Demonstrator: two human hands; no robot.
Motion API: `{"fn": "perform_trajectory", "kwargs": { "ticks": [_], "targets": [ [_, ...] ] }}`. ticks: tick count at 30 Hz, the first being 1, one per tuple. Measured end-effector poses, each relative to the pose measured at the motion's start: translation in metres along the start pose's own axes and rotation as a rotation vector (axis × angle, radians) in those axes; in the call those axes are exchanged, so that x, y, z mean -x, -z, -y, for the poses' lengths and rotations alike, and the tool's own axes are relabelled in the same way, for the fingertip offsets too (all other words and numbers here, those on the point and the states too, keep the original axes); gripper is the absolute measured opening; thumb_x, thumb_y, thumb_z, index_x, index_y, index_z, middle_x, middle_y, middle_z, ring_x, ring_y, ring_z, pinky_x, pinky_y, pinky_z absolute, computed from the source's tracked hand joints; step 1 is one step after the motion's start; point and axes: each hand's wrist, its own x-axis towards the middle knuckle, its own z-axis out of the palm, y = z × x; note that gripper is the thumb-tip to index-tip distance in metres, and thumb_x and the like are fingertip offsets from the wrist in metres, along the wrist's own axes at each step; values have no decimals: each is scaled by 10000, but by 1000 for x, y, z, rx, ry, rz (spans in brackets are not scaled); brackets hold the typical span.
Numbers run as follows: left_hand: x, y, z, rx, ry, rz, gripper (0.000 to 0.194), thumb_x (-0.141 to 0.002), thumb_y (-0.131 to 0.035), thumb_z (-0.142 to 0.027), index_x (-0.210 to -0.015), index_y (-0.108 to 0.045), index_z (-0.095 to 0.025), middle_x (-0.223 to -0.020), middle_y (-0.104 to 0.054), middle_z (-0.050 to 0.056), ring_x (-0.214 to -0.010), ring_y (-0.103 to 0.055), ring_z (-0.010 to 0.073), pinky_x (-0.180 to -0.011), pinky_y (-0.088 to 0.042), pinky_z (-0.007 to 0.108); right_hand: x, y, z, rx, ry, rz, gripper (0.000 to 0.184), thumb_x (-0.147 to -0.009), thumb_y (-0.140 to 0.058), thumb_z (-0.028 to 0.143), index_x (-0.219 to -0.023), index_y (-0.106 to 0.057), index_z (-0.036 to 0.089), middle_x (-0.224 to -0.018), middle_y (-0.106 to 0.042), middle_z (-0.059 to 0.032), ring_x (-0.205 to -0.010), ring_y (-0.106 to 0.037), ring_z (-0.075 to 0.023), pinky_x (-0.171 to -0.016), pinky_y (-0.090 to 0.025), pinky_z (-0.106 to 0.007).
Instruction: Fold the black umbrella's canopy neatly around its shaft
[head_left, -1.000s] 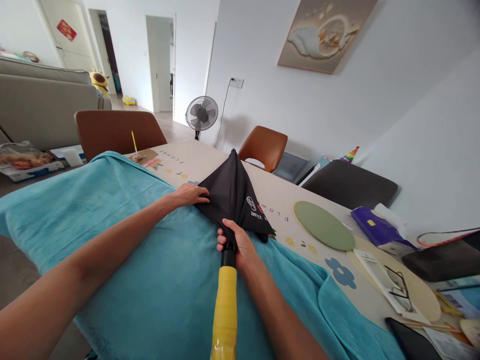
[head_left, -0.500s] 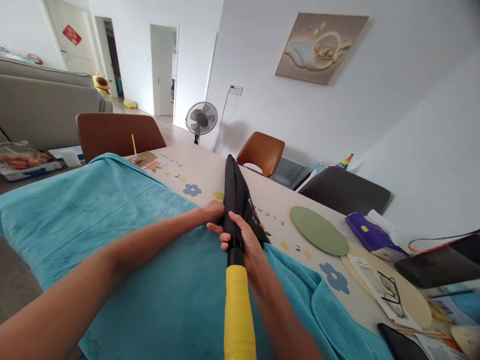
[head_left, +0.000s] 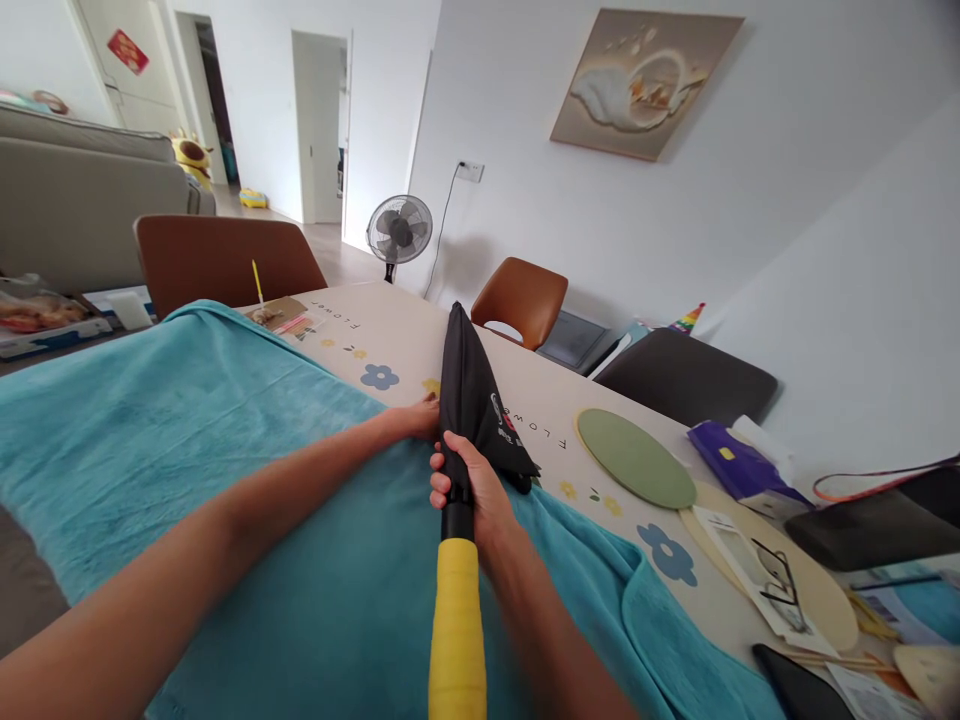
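A folded black umbrella (head_left: 474, 390) with white and red printing points away from me over the table, its loose fabric hanging out to the right. The yellow-wrapped handle (head_left: 458, 630) comes back toward me. My right hand (head_left: 480, 485) is closed around the umbrella where the black fabric meets the shaft, just beyond the handle. My left hand (head_left: 420, 418) reaches in from the left and is against the umbrella's left side; its fingers are mostly hidden behind the fabric. Beneath both arms a teal blanket (head_left: 300, 570) is spread over the table.
On the flower-patterned table (head_left: 405, 320) lie a green oval mat (head_left: 637, 458), eyeglasses (head_left: 780, 580), a purple packet (head_left: 742, 465) and a black phone (head_left: 799, 685). Chairs (head_left: 521, 300) stand around it. A fan (head_left: 400, 230) is beyond the far edge.
The umbrella's handle has swung slightly left, with my right hand still around it. More of the printed fabric shows on the right. My left hand has shifted slightly left and is more covered.
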Motion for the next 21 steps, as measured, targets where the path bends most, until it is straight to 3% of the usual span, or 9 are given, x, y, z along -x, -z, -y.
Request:
{"fn": "perform_trajectory", "kwargs": {
  "ticks": [3, 5, 7, 10, 16, 21],
  "targets": [
    [-7, 22, 14, 169, 149, -45, 59, -730, -568, -188, -758, -613, -163, -874, -633, 69, -921, -563, 212, -869, -399, 349, -2, 3, 4, 23, -2, 4, 148, -754, -558, 279, -759, -458, 170, -563, -493, 46, -346, -403, -54, -293, -362, -183],
    [-9, 32, 20, 269, 257, -122, 151, -784, -449, -190, -802, -596, -157, -838, -635, 85, -838, -589, 191, -786, -443, 313, -1, 0, 1, 50, -18, -31, 160, -750, -562, 289, -732, -469, 160, -556, -496, 40, -346, -416, -60, -289, -366, -191],
    [-10, 36, 21, 504, 362, -176, 226, -825, -364, -229, -856, -567, -135, -830, -632, 92, -742, -598, 161, -688, -476, 279, 1, -4, -7, 85, -49, -72, 194, -745, -565, 315, -697, -477, 150, -538, -498, 29, -348, -434, -71, -291, -378, -205],
    [-12, 33, 16, 978, 492, -166, 238, -821, -385, -291, -789, -549, -121, -732, -630, 80, -629, -586, 143, -615, -495, 262, 5, -13, -22, 166, -113, -94, 250, -750, -545, 362, -647, -478, 144, -457, -478, 17, -333, -444, -91, -301, -394, -219],
    [-21, 24, 21, 1589, 601, -66, 207, -789, -428, -272, -721, -570, -137, -615, -635, 53, -589, -592, 135, -660, -514, 242, 11, -23, -44, 259, -131, -137, 276, -750, -529, 385, -620, -465, 151, -383, -452, 8, -301, -446, -119, -293, -386, -236],
    [-28, 20, 29, 1680, 658, -67, 266, -774, -492, -376, -749, -589, -129, -591, -644, 48, -613, -610, 170, -664, -525, 284, 14, -27, -50, 236, -143, -153, 269, -761, -517, 365, -611, -469, 147, -386, -459, -2, -327, -456, -109, -314, -405, -221]
  ]
}}
